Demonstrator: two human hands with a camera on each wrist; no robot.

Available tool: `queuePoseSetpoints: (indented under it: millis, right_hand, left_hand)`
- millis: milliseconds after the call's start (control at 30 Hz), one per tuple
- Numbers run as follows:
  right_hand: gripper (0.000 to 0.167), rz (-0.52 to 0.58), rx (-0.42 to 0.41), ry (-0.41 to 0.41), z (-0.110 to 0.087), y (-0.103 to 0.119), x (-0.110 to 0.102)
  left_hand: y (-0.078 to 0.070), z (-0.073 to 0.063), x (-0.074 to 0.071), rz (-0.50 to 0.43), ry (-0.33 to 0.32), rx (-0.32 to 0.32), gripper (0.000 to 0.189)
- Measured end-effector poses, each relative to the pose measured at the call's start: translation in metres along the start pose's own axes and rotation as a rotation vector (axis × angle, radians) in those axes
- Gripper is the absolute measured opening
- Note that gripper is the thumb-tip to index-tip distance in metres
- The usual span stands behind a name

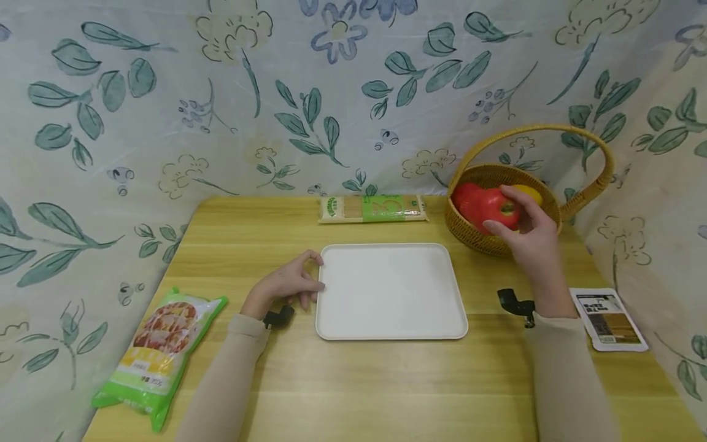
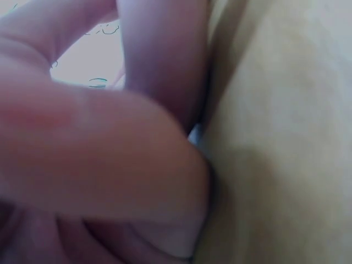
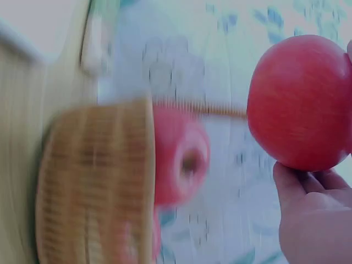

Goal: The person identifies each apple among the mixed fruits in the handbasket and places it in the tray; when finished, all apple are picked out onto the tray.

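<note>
A red apple [image 3: 302,104] is held between the thumb and fingers of my right hand [image 1: 534,242]. In the head view the hand and apple overlap the wicker basket [image 1: 480,242]; in the right wrist view the apple is apart from it. Another red apple [image 3: 184,159] shows at the basket's rim, and a yellow fruit [image 1: 527,193] lies inside, partly hidden. My left hand [image 1: 287,281] rests by the left edge of a white tray [image 1: 392,291], its bent thumb and index fingertips touching the edge. The left wrist view shows those fingers [image 2: 110,154] blurred and close up.
A pack of noodles [image 1: 372,209] lies at the back of the wooden table [image 1: 386,393]. A green-and-white food bag [image 1: 160,356] is at the left, and a flat white packet [image 1: 607,319] at the right beside my right forearm. A floral cloth hangs behind.
</note>
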State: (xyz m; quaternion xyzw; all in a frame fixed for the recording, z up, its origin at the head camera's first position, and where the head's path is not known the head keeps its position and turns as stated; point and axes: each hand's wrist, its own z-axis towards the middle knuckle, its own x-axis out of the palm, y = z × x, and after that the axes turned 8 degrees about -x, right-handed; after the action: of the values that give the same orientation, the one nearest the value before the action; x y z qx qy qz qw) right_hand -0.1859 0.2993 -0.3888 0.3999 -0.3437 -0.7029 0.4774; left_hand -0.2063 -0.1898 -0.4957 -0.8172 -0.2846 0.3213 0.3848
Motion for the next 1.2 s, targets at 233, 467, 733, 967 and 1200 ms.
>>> queuePoseSetpoints:
  millis: [233,467,733,967,1200]
  right_hand:
    - [0.066,-0.015,0.079,0.231,-0.001,0.008,0.057]
    - [0.064,0.026,0.134,0.416,-0.003,-0.002,0.122]
    - [0.062,0.033,0.196,0.557,-0.007,-0.007,0.182]
    - [0.062,-0.002,0.195,0.696,-0.012,-0.018,0.221]
    - [0.062,-0.048,0.167,0.735,-0.017,-0.024,0.242]
  left_hand:
    - [0.0,0.0,0.0,0.003,0.006,0.005,0.059]
    - [0.003,0.002,0.001,-0.004,0.001,-0.004,0.059]
    - [0.0,0.001,0.001,0.002,-0.002,-0.002,0.06]
    - [0.0,0.0,0.0,0.015,-0.006,-0.027,0.059]
    - [0.0,0.003,0.0,0.008,-0.005,-0.029,0.059]
